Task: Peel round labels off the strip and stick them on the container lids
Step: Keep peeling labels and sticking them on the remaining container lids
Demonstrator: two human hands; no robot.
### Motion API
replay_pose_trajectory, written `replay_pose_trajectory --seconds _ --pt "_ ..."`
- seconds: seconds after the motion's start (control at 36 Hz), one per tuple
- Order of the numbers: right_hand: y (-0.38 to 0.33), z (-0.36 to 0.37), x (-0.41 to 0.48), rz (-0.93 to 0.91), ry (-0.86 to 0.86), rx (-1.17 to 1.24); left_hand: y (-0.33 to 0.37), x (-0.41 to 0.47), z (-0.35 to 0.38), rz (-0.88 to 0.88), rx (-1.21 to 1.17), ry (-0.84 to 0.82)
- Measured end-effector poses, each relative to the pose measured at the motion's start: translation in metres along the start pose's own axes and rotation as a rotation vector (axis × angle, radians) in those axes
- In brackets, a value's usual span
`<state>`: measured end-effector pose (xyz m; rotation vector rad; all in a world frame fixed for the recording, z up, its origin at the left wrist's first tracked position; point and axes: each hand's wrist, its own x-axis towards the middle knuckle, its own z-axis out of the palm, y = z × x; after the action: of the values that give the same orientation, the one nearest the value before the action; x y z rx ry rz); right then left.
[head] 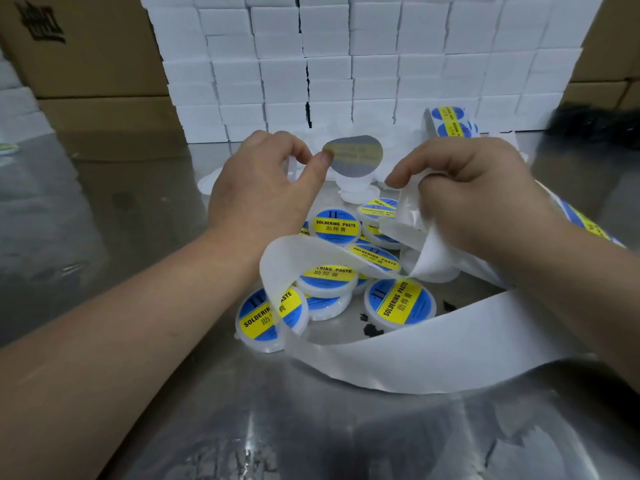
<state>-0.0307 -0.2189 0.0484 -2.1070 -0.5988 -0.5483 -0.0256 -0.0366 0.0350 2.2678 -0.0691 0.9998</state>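
head view: label lifted clear of strip

left hand [263, 188] pinches a round label [353, 155] by its edge, back side showing, above the lids [337, 225]. right hand [474, 199] grips the strip [398, 355], which loops over the steel table [138, 237]; bare room lies left. lids read "soldering paste".

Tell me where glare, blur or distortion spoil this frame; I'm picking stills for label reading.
Head view: glare streaks the steel table; the right hand and backing strip smear slightly; wide-angle bending curves the edges; the peeled label in the left hand shows its dim back; the dark object far right is blurred.
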Motion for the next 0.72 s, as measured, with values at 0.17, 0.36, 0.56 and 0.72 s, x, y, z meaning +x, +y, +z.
replay_pose_trajectory --seconds 0.17,0.36,0.56,0.72 --pt "-0.0014 -0.0002 0.0006 0.032 -0.044 0.018 0.0011 -0.0014 -0.0007 0.046 0.009 0.007" --pt "-0.0045 0.0002 -0.0009 0.116 -0.049 0.164 0.0006 -0.0016 -0.0007 0.175 0.024 0.034" --pt "-0.0018 0.0013 0.0017 0.215 0.038 0.23 -0.001 0.0013 -0.0048 0.276 0.059 0.048" --pt "-0.002 0.0013 0.0025 0.26 0.064 0.254 0.0013 0.0017 -0.0087 0.327 0.086 0.029"
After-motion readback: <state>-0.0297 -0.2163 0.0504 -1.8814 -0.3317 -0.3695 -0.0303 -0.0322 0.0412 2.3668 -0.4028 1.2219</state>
